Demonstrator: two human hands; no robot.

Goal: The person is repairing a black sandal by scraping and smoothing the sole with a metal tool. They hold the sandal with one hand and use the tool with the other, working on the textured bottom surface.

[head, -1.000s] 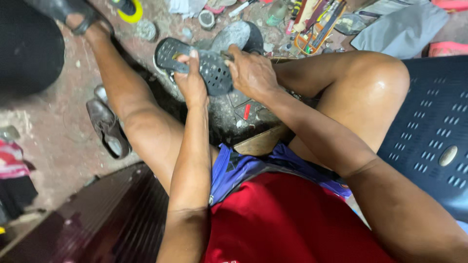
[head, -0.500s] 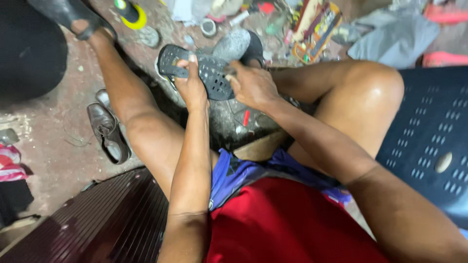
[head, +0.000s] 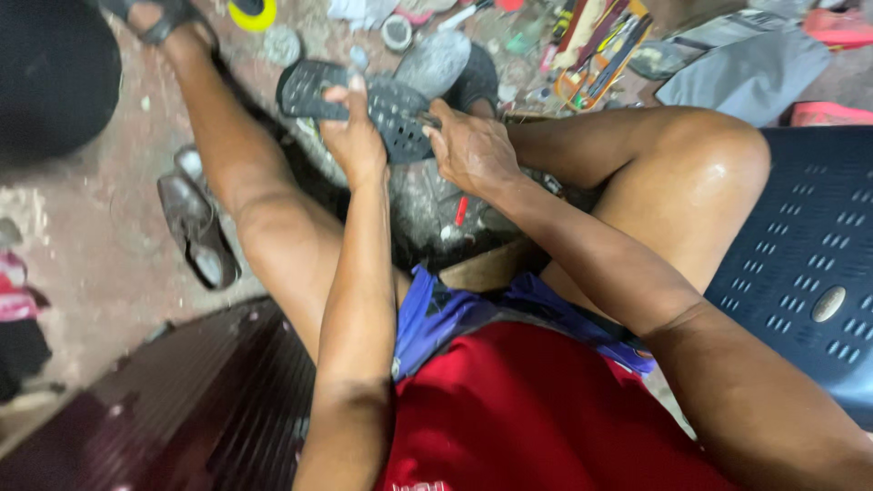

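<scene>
both hands have barely shifted on the black perforated rubber sandal sole. left hand grips its middle, right hand pinches its near right edge (fingertips hidden); a worn brown leather shoe lies left.

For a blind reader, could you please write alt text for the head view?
Seated person's left hand and right hand grip a dark perforated shoe sole between bare knees; brown shoe on the cluttered floor.

The shoe sole lies between the knees, the left hand on its middle and the right hand at its right end. A shoe lies on the floor left of the left leg; a chair stands right of the right thigh.
</scene>
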